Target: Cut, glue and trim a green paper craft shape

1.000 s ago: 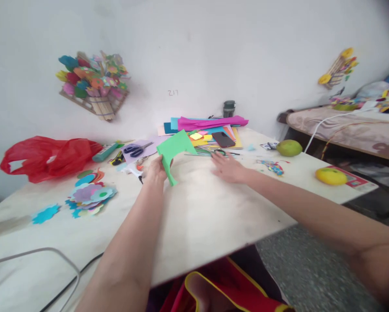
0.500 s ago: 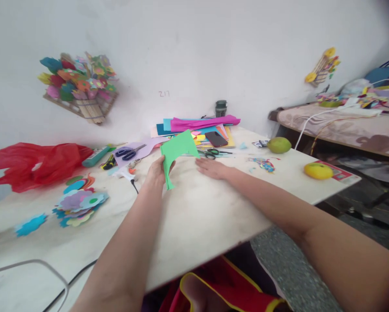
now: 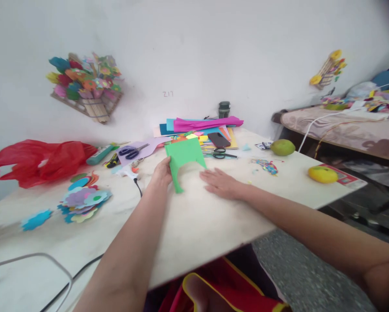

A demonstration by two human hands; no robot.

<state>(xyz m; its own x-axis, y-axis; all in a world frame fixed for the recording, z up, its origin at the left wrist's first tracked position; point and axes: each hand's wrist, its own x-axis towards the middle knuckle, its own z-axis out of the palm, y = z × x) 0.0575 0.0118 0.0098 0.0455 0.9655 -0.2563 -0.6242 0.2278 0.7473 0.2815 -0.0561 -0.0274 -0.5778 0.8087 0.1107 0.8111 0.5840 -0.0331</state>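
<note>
My left hand [image 3: 163,172] is closed on the left edge of a green foam or paper sheet [image 3: 185,152]. A large curved piece is cut out of the sheet's lower side, leaving a narrow strip hanging at the left. My right hand [image 3: 220,183] lies flat on the white table [image 3: 194,238], fingers stretched toward the sheet's lower right corner, holding nothing. Just beyond it lie black-handled scissors [image 3: 219,153]. A stack of cut flower shapes [image 3: 83,200] sits to the left of my left arm, with a blue scalloped shape [image 3: 37,220] beside it.
Coloured sheets [image 3: 207,125] and a phone [image 3: 218,139] lie at the back. Purple-handled scissors [image 3: 131,151], a glue gun [image 3: 127,172] and a red plastic bag [image 3: 41,162] are on the left. A green mango [image 3: 282,147] and a yellow mango [image 3: 322,174] rest at right. Cables [image 3: 71,279] cross the front left.
The green sheet has been lowered and tilted flatter, its top edge now lower. My right hand has slid slightly nearer to me. The view has shifted a little to the left.
</note>
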